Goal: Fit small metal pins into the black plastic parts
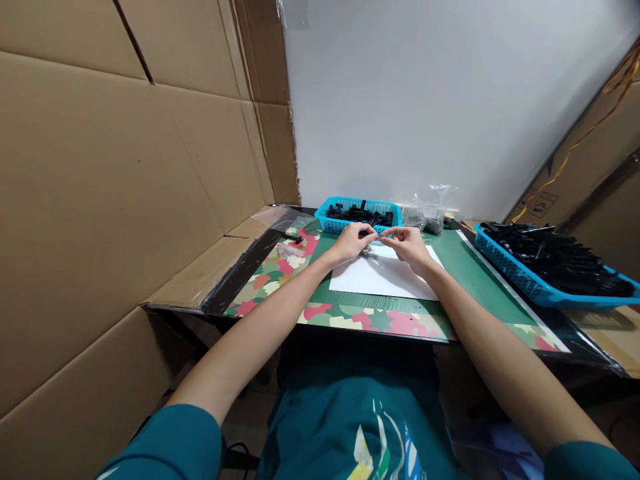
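My left hand (353,241) and my right hand (409,244) meet over the far end of a white sheet of paper (383,277) on the table. Both hands are closed in a pinch, fingertips almost touching each other, around a tiny part (380,233) that is too small to name. A small heap of little metal bits (369,252) lies on the paper just under my left hand. Right behind the hands stands a small blue basket (359,215) of black plastic parts.
A larger blue basket (543,272) of black parts sits at the right. Clear plastic bags (429,211) lie behind the paper. A green mat (473,280) and camouflage-pattern mat (375,319) cover the table. Cardboard walls (125,180) close in the left; a white wall is at the back.
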Motion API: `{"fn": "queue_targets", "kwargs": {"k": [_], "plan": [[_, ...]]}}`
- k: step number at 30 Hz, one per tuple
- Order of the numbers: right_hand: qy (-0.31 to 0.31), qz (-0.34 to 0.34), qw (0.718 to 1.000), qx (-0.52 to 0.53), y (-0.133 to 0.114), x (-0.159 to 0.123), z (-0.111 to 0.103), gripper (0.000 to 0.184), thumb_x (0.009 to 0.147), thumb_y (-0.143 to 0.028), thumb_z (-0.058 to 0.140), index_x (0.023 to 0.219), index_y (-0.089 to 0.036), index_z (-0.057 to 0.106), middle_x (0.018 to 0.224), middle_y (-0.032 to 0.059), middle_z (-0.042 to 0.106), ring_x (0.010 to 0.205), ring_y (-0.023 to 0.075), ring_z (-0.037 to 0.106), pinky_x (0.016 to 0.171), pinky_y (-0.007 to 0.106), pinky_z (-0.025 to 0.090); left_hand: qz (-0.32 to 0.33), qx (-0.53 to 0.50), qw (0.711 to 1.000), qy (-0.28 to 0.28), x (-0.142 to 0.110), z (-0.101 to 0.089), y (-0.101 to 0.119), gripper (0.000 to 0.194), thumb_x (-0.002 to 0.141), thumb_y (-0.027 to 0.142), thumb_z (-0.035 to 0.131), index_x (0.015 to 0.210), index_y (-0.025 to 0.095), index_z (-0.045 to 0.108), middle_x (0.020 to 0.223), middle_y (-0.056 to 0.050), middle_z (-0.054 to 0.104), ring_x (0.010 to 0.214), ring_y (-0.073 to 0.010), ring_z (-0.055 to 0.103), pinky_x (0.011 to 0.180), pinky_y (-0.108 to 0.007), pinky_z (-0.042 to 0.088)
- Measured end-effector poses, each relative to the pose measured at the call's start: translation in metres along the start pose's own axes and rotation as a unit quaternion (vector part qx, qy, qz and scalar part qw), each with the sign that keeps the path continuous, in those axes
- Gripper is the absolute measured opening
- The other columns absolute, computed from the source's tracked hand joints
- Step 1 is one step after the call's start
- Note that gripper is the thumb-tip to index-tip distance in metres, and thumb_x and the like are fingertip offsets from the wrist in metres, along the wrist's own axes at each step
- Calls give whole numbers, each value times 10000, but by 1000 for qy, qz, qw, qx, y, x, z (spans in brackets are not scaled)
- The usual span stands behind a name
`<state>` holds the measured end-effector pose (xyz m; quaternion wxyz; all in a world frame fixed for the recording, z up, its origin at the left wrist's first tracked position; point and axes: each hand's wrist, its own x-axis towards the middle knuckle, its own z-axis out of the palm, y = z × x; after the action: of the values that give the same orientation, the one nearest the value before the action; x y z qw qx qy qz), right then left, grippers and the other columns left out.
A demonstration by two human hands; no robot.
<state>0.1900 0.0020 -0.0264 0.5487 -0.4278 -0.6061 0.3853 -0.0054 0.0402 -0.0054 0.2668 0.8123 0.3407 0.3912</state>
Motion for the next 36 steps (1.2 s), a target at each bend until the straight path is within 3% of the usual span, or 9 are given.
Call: {"fn": "queue_targets", "kwargs": {"k": [10, 17, 23, 27, 29, 32, 36], "plan": [[6, -11, 1000, -4, -1, -1, 2, 454, 681, -522, 900, 875, -131, 778, 508, -88, 373, 454, 69, 286, 435, 267, 202, -3, -33, 999, 3, 0, 0, -1, 193, 935, 294, 652, 876, 141, 754, 840, -60, 731, 744, -150, 611, 742, -316, 486], [21, -5, 1000, -14, -2, -2, 1, 442, 685, -526, 881, 863, -135, 773, 483, -77, 404, 435, 75, 298, 432, 263, 205, 4, -23, 1000, -16, -1, 1, 0, 193, 939, 295, 649, 894, 137, 750, 849, -64, 727, 736, -146, 602, 721, -315, 485], [17, 2, 1000, -14, -4, -3, 3, 480, 687, -552, 870, 885, -126, 770, 484, -79, 407, 434, 77, 299, 433, 265, 203, 18, 5, 1000, 3, -3, -1, 2, 204, 946, 312, 644, 895, 146, 750, 878, -68, 722, 795, -162, 620, 763, -321, 501], [31, -24, 999, -24, -1, -1, 2, 480, 695, -574, 864, 852, -131, 764, 505, -80, 384, 472, 81, 288, 458, 268, 202, 13, -11, 1000, 3, -3, -1, 2, 214, 944, 318, 642, 908, 141, 756, 882, -67, 713, 780, -158, 606, 764, -316, 499], [49, -48, 997, -35, -1, 0, 2, 464, 705, -575, 854, 825, -138, 759, 517, -76, 379, 494, 87, 287, 477, 271, 207, -9, -40, 999, -10, -3, 0, 1, 237, 968, 307, 599, 1008, 139, 761, 879, -59, 700, 719, -141, 579, 720, -303, 492], [82, -100, 989, -75, -6, -1, 2, 434, 734, -571, 828, 767, -145, 754, 525, -70, 354, 526, 94, 266, 512, 280, 211, -35, -105, 994, -27, -3, 3, -3, 363, 988, 264, 571, 1323, 169, 671, 930, -51, 695, 663, -114, 558, 662, -272, 478], [100, -165, 970, -148, -14, -7, 3, 421, 804, -566, 771, 742, -149, 780, 530, -63, 295, 553, 106, 223, 543, 295, 198, -34, -183, 982, -15, -1, 6, -10, 809, 908, 202, 720, 1636, 246, 371, 1158, -101, 725, 744, -113, 639, 737, -277, 520]]}}
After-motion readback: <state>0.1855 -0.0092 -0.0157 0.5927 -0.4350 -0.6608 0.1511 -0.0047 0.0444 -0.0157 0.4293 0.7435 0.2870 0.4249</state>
